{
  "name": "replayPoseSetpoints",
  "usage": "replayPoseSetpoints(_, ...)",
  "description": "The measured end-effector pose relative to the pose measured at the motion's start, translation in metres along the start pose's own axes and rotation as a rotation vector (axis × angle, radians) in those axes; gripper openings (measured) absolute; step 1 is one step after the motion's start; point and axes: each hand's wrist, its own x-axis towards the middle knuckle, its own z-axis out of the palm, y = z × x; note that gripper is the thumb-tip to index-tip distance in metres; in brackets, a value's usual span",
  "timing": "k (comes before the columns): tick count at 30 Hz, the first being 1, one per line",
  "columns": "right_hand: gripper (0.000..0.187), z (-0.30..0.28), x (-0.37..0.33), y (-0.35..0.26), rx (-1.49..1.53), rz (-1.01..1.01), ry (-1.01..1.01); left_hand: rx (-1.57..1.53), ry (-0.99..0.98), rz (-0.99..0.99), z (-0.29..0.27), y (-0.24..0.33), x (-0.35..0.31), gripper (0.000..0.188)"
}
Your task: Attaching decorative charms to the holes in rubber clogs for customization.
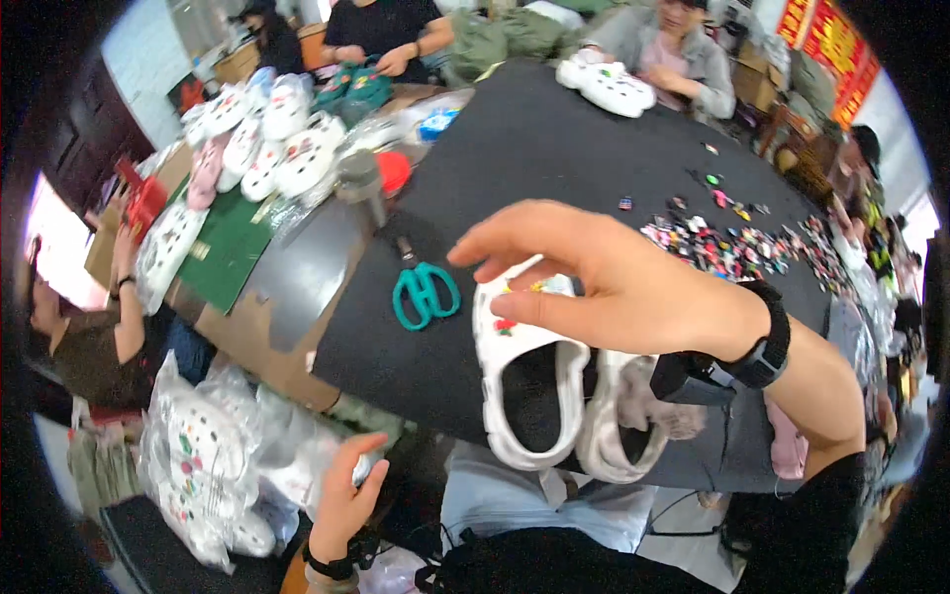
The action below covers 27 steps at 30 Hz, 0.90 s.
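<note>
White clogs [577, 384] sit side by side on the black tabletop [524, 139] in the head view; the right hand [618, 287] arches over one toe, thumb and fingers apart; the left hand [341, 500] hangs near bagged shoes [193, 445], its grip impossible to tell.

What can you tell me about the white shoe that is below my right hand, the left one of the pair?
The white shoe is a clog, apparently of smooth moulded foam or rubber. Red and yellow decorations show on its front, partly hidden by the right hand; whether that hand touches it is unclear. The wide foot opening looks dark inside, with a white rim around the heel. It lies on the black table, toe pointing away from you, close beside another white shoe.
</note>
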Motion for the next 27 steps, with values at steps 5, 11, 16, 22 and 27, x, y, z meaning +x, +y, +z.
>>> replayPoseSetpoints(5,0.04,-0.032,-0.079,-0.052,0.383,-0.001,0.332,-0.008,-0.021,0.527,0.027,0.096,0.05,0.032)
replayPoseSetpoints(11,0.021,-0.029,-0.224,-0.038,0.006,-0.021,0.284,0.309,-0.265,0.588,0.063,0.143,0.083,0.06)
replayPoseSetpoints(16,0.044,0.054,-0.282,0.031,-0.055,0.566,0.571,0.226,-0.444,0.583,0.1,0.156,0.12,0.049)
replayPoseSetpoints(22,0.078,0.117,-0.269,0.057,0.053,0.455,0.462,0.204,-0.488,0.558,0.122,0.156,0.124,0.055)
replayPoseSetpoints(27,0.079,0.148,-0.265,0.065,-0.061,0.25,0.519,0.045,-0.508,0.41,0.125,0.153,0.144,0.06)
